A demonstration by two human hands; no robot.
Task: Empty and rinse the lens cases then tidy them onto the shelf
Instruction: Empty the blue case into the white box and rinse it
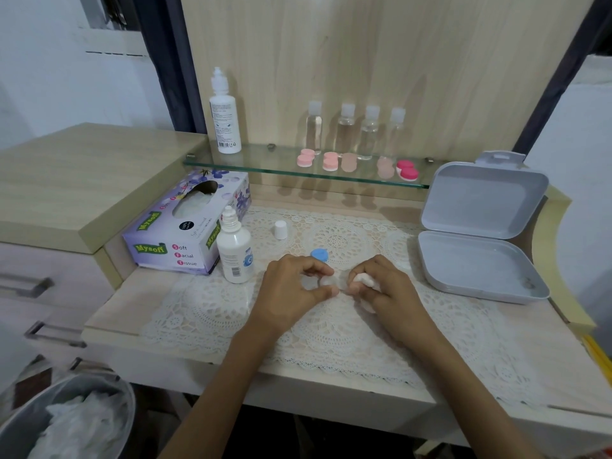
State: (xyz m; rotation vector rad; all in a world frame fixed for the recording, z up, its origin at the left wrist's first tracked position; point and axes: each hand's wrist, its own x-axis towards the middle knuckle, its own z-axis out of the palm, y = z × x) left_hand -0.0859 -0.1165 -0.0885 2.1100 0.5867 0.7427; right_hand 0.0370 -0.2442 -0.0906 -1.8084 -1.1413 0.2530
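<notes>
My left hand (291, 286) pinches a small white lens case (326, 281) between thumb and forefinger, low over the lace mat (331, 326). Beside it, my right hand (384, 286) grips a wad of white tissue (364, 280) close to the case. A blue lens-case cap (319, 254) lies on the mat just behind my fingers. Several pink lens cases (306, 158) sit in a row on the glass shelf (251, 160), the rightmost one a darker pink (408, 170).
An uncapped solution bottle (234, 250) stands left of my hands, its white cap (280, 229) behind. A tissue box (188, 223) lies further left. An open grey box (480, 233) sits at the right. Clear bottles (357, 130) and a tall white bottle (224, 117) stand on the shelf. A bin (66, 422) with tissues is below left.
</notes>
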